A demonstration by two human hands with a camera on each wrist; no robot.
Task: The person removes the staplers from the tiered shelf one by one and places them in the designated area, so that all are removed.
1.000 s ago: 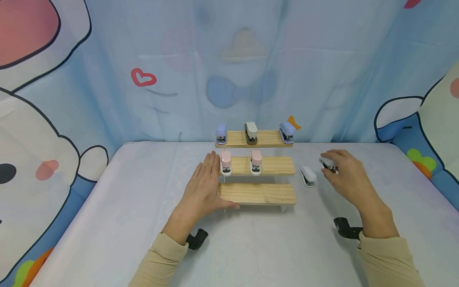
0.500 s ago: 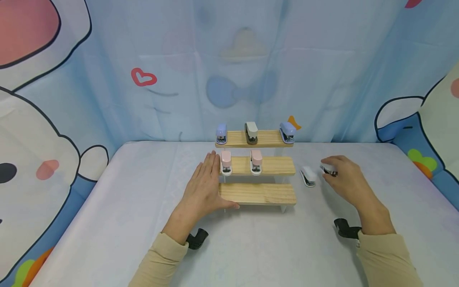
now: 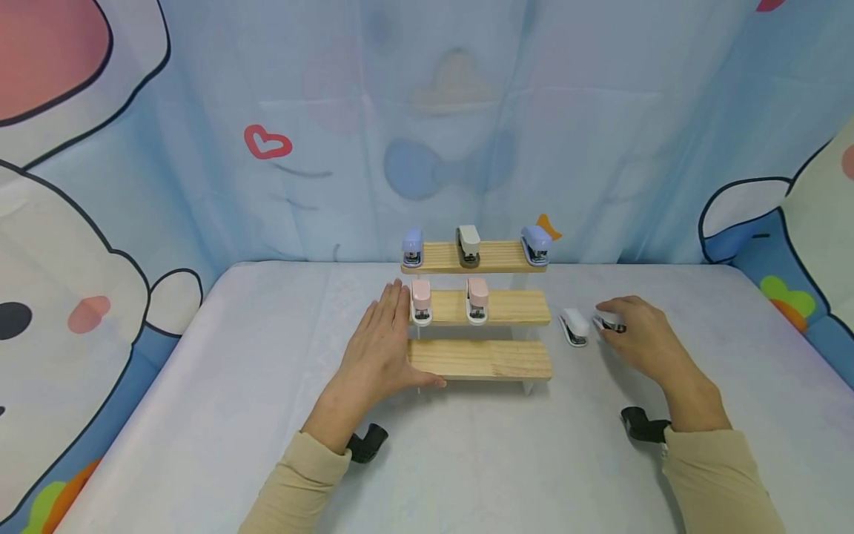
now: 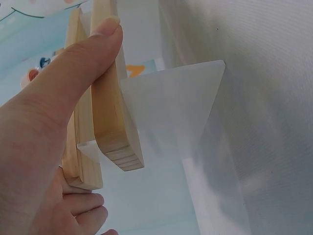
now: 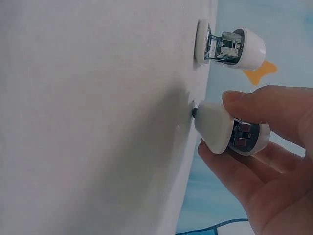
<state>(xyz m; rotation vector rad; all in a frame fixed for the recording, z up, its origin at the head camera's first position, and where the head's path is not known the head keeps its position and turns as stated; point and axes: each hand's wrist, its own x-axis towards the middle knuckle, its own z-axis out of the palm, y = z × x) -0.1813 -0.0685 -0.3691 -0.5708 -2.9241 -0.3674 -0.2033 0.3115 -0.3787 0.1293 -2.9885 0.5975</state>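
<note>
My left hand [image 3: 375,348] rests against the left end of a three-tier wooden shelf stand [image 3: 483,360]. Its fingers lie straight along the side, and the thumb touches the front of the lowest board [image 4: 110,112]. My right hand [image 3: 646,337] pinches a small white stapler [image 5: 213,127] between thumb and fingers, to the right of the stand. Just left of it, another white stapler [image 3: 574,327] sits on the table. Two pink staplers [image 3: 477,300] occupy the middle tier's left and centre. On the top tier are two blue staplers [image 3: 536,245] with a white-and-grey stapler [image 3: 469,245] between them.
A white cloth covers the table [image 3: 480,460]. Behind it hangs a light blue printed curtain [image 3: 333,193]. Clear supports [image 4: 171,98] hold up the stand's boards. Each wrist wears a black camera mount [image 3: 368,443].
My right hand has lowered and drawn slightly nearer with the white stapler, which has turned in the fingers and now sits closer to the other white stapler. The left hand has stayed put.
</note>
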